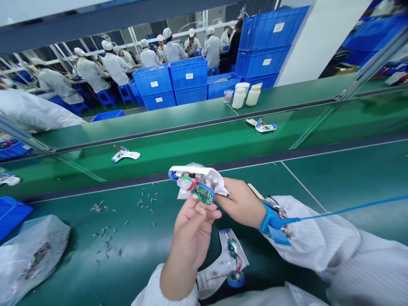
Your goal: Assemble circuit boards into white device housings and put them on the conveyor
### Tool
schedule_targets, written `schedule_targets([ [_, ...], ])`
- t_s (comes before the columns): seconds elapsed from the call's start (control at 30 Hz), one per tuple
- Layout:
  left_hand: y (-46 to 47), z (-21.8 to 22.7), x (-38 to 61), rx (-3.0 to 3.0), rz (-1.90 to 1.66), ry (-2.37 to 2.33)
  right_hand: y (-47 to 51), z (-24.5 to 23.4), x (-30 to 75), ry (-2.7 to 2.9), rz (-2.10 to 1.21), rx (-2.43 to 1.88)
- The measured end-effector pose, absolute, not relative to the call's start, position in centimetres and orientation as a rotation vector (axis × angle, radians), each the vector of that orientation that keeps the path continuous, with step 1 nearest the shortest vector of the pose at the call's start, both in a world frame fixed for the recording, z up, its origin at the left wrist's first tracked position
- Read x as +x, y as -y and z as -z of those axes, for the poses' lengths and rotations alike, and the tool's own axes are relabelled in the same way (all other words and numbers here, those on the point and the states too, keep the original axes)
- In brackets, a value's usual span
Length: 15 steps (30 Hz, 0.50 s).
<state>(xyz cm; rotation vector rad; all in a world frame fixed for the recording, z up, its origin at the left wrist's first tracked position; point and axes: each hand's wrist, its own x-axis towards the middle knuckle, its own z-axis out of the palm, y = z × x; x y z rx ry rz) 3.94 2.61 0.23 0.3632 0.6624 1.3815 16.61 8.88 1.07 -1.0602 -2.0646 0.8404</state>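
Note:
My left hand point(193, 227) pinches the lower edge of a small green circuit board point(204, 193) between thumb and fingers. Red and green wires run from the board into a white plastic housing point(208, 173) with a blue end. Around the right side of that housing my right hand point(240, 202) is closed, its fingers partly hidden behind it. Clear plastic wrap point(183, 193) shows behind the housing. Below my hands, on the green bench, lies another gun-shaped white housing point(212, 272) with a board, wires and a blue round part point(236, 279); my left forearm covers some of it.
Small screws point(106, 244) lie scattered at left, beside a clear bag point(44, 259) of screws and a blue bin point(12, 214). A green conveyor belt point(191, 148) carries more housings point(126, 155). White bottles point(239, 97) stand beyond. A blue cord point(350, 209) leads right from my wrist strap.

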Motion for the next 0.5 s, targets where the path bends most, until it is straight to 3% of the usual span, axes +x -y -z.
schedule_targets([
  [0.5,-2.9,0.0,2.8,0.225,-1.489,-0.557,-6.6,1.1,16.8,1.972,-0.807,-1.19],
])
